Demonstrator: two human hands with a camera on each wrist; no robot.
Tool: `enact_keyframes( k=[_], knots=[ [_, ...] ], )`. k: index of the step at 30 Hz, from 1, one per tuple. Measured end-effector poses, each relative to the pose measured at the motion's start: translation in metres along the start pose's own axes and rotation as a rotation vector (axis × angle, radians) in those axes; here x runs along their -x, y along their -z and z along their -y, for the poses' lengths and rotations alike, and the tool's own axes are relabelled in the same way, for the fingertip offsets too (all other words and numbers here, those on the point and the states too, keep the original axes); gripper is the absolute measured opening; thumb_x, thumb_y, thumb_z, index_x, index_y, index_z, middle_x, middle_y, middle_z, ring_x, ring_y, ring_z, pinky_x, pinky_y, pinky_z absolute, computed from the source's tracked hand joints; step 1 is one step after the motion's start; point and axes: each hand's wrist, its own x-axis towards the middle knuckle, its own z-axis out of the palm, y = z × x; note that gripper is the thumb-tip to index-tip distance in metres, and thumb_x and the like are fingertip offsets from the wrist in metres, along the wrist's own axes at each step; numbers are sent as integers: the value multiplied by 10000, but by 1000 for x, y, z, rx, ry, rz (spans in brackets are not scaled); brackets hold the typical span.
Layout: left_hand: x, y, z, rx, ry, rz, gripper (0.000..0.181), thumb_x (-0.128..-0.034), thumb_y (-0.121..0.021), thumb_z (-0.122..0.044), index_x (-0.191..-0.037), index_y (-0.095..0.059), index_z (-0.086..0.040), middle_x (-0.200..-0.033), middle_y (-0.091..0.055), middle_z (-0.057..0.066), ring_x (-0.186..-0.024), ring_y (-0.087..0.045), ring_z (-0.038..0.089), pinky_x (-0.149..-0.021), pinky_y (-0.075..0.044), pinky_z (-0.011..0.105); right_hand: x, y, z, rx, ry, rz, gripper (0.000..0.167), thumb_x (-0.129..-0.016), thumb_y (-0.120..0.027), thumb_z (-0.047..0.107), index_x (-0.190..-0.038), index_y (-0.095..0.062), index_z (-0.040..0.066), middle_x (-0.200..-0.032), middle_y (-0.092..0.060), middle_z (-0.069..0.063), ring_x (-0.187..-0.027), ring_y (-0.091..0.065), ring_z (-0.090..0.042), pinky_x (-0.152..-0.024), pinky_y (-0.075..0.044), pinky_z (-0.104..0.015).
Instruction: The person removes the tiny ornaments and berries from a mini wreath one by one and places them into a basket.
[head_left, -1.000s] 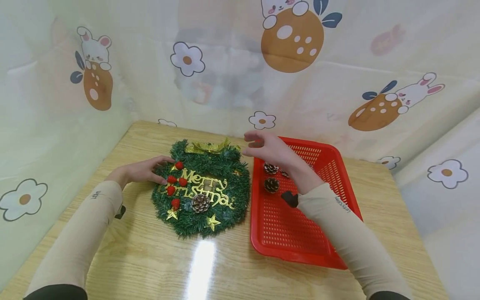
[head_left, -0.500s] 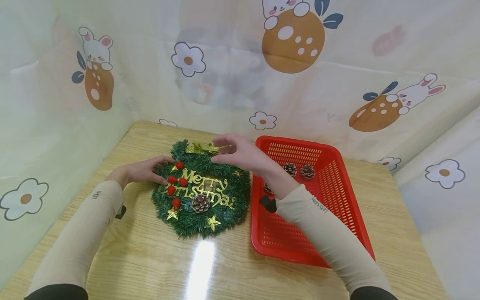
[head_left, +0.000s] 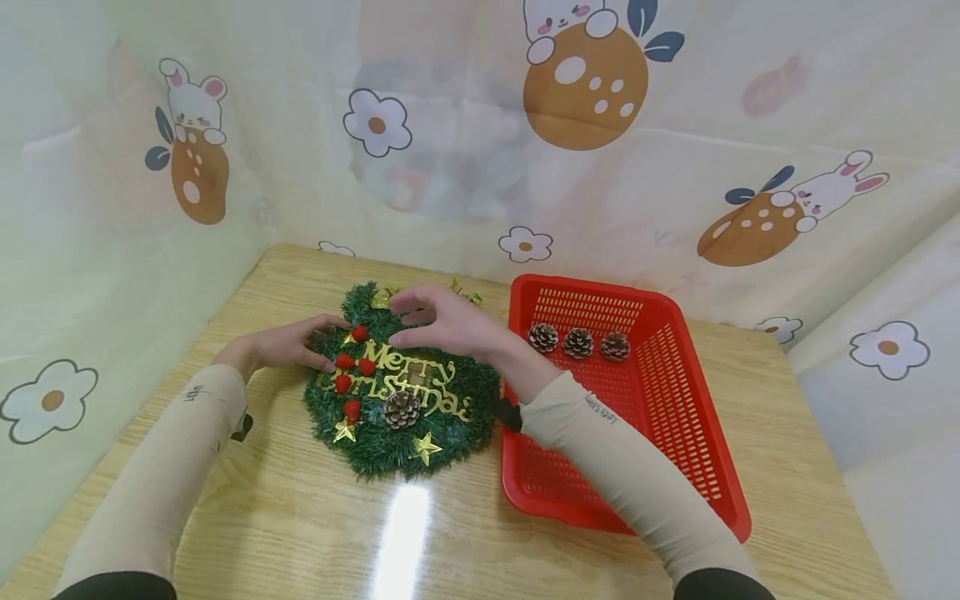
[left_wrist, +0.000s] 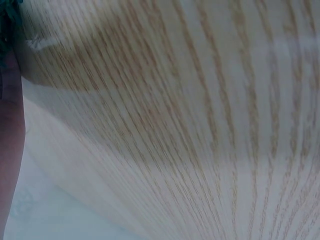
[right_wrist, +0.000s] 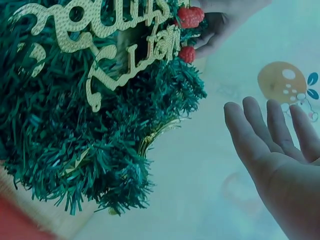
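A green tinsel Christmas wreath (head_left: 457,450) lies on the table with gold "Merry Christmas" lettering (head_left: 448,404). Along its left side run several red berries (head_left: 352,410). A pine cone (head_left: 402,408) sits on its lower middle, near a gold star (head_left: 426,448). My left hand (head_left: 279,344) holds the wreath's left edge, thumb beside the berries. Over the upper part hovers my right hand (head_left: 442,321), fingers apart and loosely bent, holding nothing. It partly hides the gold bow at the top. In the right wrist view, a gap separates the right hand (right_wrist: 280,160) from the tinsel.
To the right of the wreath stands a red plastic basket (head_left: 513,475). Three pine cones (head_left: 577,342) sit in a row near its back wall. Wood-grain table (head_left: 300,533) extends in front. A printed curtain (head_left: 450,183) encloses the back and sides.
My right hand has moved left from above the basket's edge to over the wreath's upper part, uncovering the row of pine cones. The left hand and the wreath have stayed in place.
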Motion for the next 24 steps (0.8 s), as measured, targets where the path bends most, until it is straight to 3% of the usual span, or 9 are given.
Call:
enact_keyframes(
  k=[11,24],
  knots=[
    [-1,0,1,-9,6,-12,771,-888,-736,-255,-1513,-300,-138,-1544,-228,235,-1402,-199,485,-1090,-177,678,-11,-14,3,65,-78,50,576,-883,-745,255,-1391,-516,112,-1383,-529,-70,-1270,-511,-281,-984,-464,-351],
    [2,0,-4,21,0,0,771,-892,-733,-209,-1515,-288,-115,-1543,-228,237,-1401,-210,471,-1087,-198,669,-21,-20,-4,222,-140,331,649,-875,-753,220,-1434,-459,68,-1430,-489,-73,-1284,-489,-266,-989,-452,-342]
  ],
)
